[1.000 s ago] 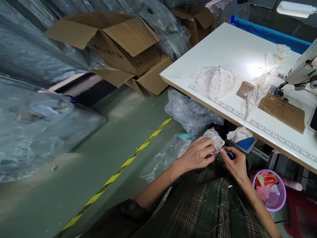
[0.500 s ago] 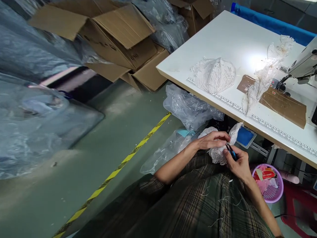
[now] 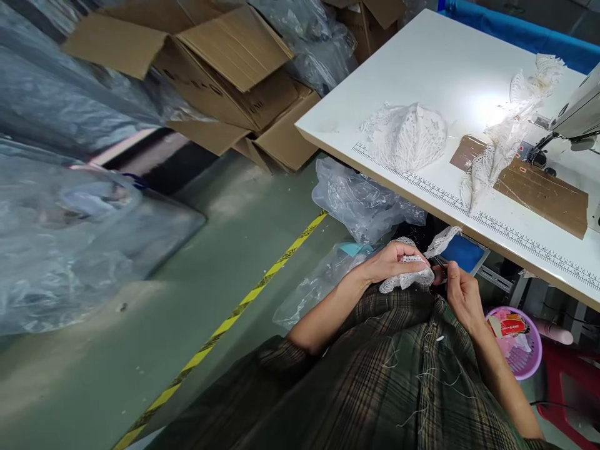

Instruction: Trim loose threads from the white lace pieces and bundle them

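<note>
Near the worktop's (image 3: 412,69) front edge, the left hand's (image 3: 392,262) grip pinches white lace fabric (image 3: 412,279); the right hand's (image 3: 463,294) closes on dark snips (image 3: 439,261), mostly hidden. A ruler scale (image 3: 415,181) lines that edge; the cardboard box's (image 3: 225,103) lettering is blurred.

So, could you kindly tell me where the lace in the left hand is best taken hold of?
Probably by the loose fold below the left hand, pinched from the person's body side. The lace is bunched, and this fold bulges out uncovered there, while its right end sits close to the right hand.
</note>
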Tool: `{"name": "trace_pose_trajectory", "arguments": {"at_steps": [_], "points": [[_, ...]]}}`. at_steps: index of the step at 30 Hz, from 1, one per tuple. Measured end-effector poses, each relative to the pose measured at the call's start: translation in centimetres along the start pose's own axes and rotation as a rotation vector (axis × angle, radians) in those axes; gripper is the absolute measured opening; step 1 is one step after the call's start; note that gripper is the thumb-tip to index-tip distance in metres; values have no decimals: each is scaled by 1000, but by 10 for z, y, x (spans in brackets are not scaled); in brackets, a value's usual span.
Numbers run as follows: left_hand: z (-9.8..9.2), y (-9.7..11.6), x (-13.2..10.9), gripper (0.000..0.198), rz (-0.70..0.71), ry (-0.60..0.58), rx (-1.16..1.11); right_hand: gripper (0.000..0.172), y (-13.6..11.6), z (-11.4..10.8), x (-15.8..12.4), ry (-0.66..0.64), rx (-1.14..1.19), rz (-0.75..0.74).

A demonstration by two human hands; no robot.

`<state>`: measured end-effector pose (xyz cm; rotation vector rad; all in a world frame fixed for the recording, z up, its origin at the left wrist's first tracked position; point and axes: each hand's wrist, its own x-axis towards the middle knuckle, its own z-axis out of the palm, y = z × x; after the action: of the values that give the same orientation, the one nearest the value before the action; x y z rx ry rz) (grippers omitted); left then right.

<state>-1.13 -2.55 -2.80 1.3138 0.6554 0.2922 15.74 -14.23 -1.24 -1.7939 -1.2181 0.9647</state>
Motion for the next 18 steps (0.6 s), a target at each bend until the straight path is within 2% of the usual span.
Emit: {"name": "trace_pose_trajectory", "arguments": {"at_steps": [5,12,18], "points": [[1,3,-1,40,31,-6,21,58,-4,7,10,-22,-62,-51],[4,6,1,35,50,60,-17,56,0,14,14,94,-21,-12],[2,10,1,32,60,21,-11,53,-1,10,8,-39,-42,-70]]}}
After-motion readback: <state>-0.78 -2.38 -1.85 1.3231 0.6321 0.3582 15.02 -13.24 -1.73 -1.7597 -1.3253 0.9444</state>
